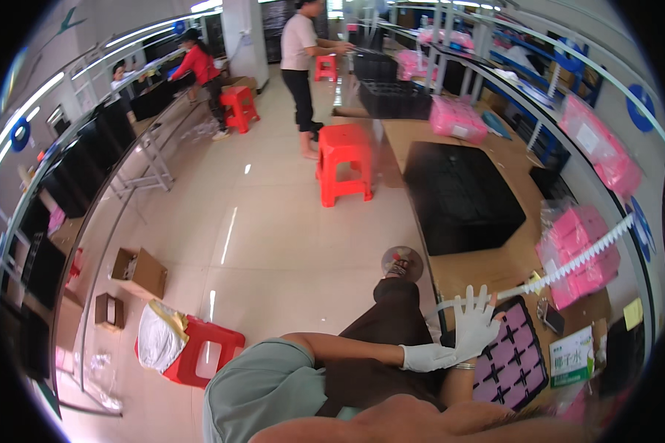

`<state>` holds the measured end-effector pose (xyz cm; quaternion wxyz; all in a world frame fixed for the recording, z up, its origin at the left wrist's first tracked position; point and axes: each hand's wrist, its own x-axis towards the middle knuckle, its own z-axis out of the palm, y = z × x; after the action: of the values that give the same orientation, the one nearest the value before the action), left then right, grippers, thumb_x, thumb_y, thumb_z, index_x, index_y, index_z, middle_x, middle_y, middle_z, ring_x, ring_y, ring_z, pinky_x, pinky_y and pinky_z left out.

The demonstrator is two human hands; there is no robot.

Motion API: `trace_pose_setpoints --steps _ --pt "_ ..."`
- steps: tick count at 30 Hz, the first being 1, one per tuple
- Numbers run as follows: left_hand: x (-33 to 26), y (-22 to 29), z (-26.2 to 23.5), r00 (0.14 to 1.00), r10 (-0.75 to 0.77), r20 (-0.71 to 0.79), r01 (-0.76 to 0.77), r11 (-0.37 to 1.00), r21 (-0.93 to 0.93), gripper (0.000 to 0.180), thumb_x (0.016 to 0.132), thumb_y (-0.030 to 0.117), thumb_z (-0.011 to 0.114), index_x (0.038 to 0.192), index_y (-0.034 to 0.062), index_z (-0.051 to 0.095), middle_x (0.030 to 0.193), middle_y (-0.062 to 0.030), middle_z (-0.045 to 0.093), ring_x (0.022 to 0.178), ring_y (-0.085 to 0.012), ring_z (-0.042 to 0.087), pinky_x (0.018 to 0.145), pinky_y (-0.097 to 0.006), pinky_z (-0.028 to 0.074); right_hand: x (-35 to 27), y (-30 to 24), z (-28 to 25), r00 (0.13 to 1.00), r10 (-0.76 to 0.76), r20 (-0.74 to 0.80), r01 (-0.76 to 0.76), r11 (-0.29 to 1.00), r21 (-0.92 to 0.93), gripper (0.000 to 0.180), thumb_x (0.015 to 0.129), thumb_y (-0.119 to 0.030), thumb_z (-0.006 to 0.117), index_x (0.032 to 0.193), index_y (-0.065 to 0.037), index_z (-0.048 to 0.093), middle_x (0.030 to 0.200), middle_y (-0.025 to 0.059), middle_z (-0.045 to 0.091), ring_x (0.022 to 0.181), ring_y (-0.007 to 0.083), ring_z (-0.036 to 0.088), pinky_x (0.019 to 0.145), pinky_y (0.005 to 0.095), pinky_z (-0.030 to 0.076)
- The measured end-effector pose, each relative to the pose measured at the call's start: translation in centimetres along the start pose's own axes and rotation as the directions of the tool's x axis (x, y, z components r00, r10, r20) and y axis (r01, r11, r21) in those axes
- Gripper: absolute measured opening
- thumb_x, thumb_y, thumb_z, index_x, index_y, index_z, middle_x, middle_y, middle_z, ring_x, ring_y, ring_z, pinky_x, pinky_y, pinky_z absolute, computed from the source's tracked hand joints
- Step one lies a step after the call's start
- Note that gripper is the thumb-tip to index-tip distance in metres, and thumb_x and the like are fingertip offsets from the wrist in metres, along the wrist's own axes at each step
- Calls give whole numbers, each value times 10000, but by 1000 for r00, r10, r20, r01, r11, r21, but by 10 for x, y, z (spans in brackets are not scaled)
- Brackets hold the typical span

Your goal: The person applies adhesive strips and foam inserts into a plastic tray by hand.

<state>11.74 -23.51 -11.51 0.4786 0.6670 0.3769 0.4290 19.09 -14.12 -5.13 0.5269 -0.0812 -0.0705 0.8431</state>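
Note:
My left hand (471, 325) wears a white glove and is held over the near edge of the workbench, its fingers spread. Behind it is my right hand (499, 316), mostly covered; only a bare fingertip and the wrist with bracelets show, so its grip cannot be made out. A white toothed strip (580, 257) runs down from the right and passes behind the gloved fingers; whether they touch it is unclear. Just right of both hands lies a black-framed tray (511, 354) with pink pads and black cross-shaped pieces.
A large black box-shaped stack (462, 198) stands farther along the cardboard-covered bench (458, 273). Pink wrapped bundles (580, 255) and a green-and-white package (571, 358) lie at right. Red stools (345, 164) and cardboard boxes (139, 273) are on the floor. Several people work farther off.

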Motion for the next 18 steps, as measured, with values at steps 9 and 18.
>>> trace_pose_setpoints --steps 9,18 --pt "-23 -24 4 974 -40 -223 73 988 138 318 973 278 379 820 25 498 706 -106 491 612 -213 483 608 -348 418 39 25 -76 896 419 -146 -418 685 -596 453 954 -384 360 1295 -95 437 1352 122 428 1121 293 481 916 403 412" --pt "-11 -66 -5 692 -721 30 658 613 -438 246 843 307 538 877 73 608 667 -47 533 512 -152 523 466 -280 452 22 -10 30 958 12 286 200 686 -699 534 947 -325 441 1372 -27 317 1337 167 437 1220 293 433 1033 402 322"
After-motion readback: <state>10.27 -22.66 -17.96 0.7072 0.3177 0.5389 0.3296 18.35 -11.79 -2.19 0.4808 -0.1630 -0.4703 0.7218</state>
